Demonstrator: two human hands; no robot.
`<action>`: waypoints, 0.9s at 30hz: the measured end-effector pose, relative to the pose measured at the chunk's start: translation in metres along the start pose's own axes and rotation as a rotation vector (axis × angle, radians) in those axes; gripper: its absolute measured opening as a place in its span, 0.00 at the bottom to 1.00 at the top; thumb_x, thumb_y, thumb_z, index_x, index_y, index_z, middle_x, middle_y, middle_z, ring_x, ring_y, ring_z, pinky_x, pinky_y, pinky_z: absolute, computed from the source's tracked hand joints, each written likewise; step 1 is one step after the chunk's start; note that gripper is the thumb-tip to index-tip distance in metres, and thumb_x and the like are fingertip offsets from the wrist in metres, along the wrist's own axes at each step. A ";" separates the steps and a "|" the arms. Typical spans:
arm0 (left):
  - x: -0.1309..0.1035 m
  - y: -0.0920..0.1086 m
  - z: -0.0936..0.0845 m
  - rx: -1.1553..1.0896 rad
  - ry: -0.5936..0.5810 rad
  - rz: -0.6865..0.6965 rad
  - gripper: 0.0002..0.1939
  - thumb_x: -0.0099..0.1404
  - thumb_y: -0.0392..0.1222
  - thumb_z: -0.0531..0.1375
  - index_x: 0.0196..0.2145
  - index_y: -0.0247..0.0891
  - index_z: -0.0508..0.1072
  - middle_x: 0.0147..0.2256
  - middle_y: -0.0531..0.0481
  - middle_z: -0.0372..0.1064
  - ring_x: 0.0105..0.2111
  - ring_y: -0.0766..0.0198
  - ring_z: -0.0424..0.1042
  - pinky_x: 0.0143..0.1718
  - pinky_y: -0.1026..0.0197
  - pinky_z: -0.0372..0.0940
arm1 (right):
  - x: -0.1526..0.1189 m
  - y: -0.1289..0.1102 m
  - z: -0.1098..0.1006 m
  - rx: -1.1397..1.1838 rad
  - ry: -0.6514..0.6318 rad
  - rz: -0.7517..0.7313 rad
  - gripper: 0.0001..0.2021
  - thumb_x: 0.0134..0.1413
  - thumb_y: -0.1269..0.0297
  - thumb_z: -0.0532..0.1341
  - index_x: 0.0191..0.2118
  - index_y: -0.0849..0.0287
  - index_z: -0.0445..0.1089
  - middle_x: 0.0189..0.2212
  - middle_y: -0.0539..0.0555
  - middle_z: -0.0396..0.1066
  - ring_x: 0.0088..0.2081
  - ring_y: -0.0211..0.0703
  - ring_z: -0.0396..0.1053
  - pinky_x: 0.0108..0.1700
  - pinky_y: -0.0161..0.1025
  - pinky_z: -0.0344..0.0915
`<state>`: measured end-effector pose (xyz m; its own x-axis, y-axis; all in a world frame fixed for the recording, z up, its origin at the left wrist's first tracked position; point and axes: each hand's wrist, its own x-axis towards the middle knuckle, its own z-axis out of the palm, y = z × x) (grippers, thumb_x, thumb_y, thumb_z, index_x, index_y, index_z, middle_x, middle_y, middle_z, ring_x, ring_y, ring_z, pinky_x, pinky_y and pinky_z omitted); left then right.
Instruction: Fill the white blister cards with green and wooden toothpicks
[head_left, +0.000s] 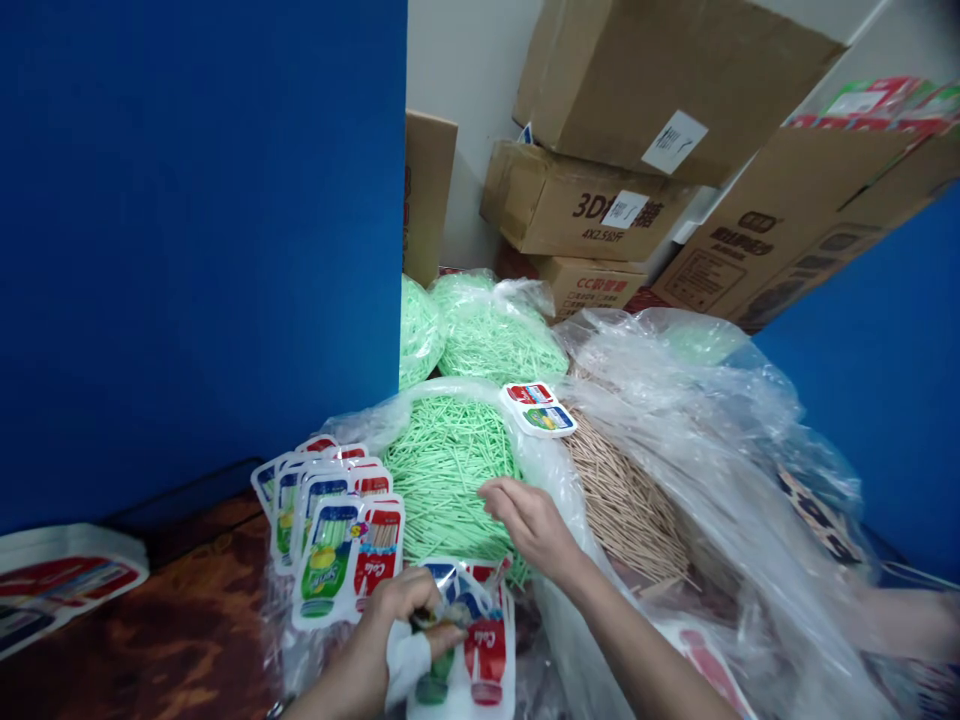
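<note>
My left hand (401,615), with white tape or cloth on it, pinches a printed plastic pouch (487,655) near the bottom centre. The pouch shows a green Sprite bottle and a red Cola bottle. My right hand (532,520) hangs over a large clear bag of thin green sticks (450,470), its fingers bent and pressed together. Whatever those fingers hold, if anything, is hidden. Left of my left hand stand several filled pouches (326,565) in an overlapping row, with green and brown sticks showing in the front one.
Thin brown sticks (626,490) fill another plastic bag on the right. A stack of flat pouches (540,410) rests between the bags. Cardboard boxes (592,200) rise behind; a blue panel (202,250) bounds the left. Another person's blurred arm (900,620) reaches in at right.
</note>
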<state>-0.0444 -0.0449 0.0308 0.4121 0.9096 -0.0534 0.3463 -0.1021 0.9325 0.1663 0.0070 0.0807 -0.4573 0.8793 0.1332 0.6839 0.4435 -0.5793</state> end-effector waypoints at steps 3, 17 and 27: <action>0.001 0.001 0.002 -0.030 0.047 0.022 0.19 0.52 0.36 0.63 0.17 0.39 0.54 0.21 0.58 0.52 0.23 0.67 0.54 0.25 0.66 0.49 | 0.026 0.024 0.014 -0.501 -0.071 0.096 0.09 0.64 0.66 0.50 0.41 0.59 0.67 0.36 0.57 0.71 0.39 0.44 0.68 0.40 0.38 0.63; -0.001 0.002 0.002 -0.043 0.109 0.049 0.19 0.53 0.40 0.64 0.16 0.39 0.56 0.21 0.57 0.50 0.23 0.67 0.52 0.23 0.65 0.49 | 0.046 0.048 0.052 -0.801 -0.195 -0.002 0.10 0.59 0.78 0.50 0.40 0.62 0.66 0.37 0.60 0.67 0.42 0.51 0.61 0.44 0.49 0.59; 0.001 0.008 -0.002 -0.112 0.100 0.074 0.16 0.53 0.39 0.65 0.16 0.38 0.62 0.20 0.57 0.54 0.23 0.67 0.57 0.23 0.66 0.53 | 0.046 0.041 0.026 -0.632 -0.187 0.094 0.09 0.57 0.78 0.51 0.37 0.60 0.64 0.36 0.60 0.71 0.40 0.48 0.66 0.43 0.43 0.57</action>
<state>-0.0429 -0.0446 0.0386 0.3449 0.9375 0.0475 0.2200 -0.1299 0.9668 0.1591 0.0609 0.0421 -0.4313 0.8996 -0.0692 0.9014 0.4328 0.0086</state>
